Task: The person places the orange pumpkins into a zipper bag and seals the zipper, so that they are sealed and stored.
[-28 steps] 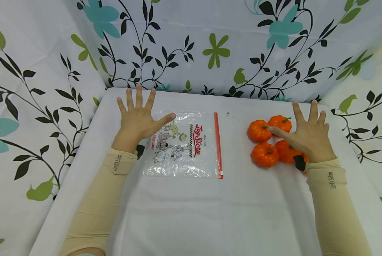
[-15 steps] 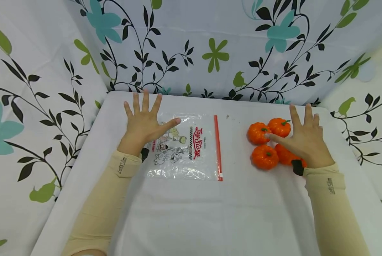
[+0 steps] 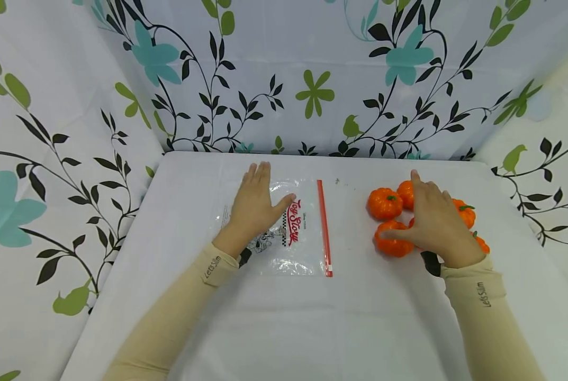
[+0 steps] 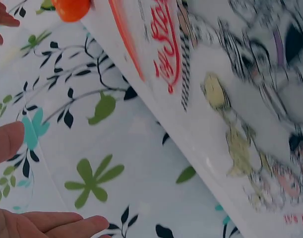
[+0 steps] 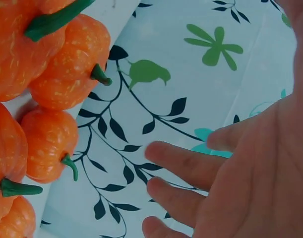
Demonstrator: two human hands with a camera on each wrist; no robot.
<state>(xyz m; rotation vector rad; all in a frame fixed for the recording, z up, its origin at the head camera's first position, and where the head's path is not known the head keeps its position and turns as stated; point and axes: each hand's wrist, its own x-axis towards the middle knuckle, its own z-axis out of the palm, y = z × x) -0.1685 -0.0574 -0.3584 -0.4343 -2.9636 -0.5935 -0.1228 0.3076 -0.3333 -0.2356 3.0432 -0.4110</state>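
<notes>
A clear plastic zip bag (image 3: 298,259) with a red slider edge and Toy Story print lies flat on the table. Over its left part hovers my left hand (image 3: 252,214), fingers straight and close together, thumb spread; it covers some of the printed drawings. In the left wrist view the bag's print (image 4: 166,49) is blurred. Several small orange pumpkins (image 3: 385,204) with green stems sit clustered at the right. My right hand (image 3: 433,225) is above them, fingers extended, thumb overlapping the front-left pumpkin (image 3: 394,244) and hiding others. Nothing shows in the right palm (image 5: 260,183) in its wrist view.
Beneath everything is a white-covered table (image 3: 284,323). A patterned curtain (image 3: 264,127) with leaves, birds and flowers stands along its far edge and continues on both sides.
My left hand has moved right over the bag, its fingers coming together. My right hand has turned inward over the pumpkins, uncovering some on the right. The view has tilted up slightly.
</notes>
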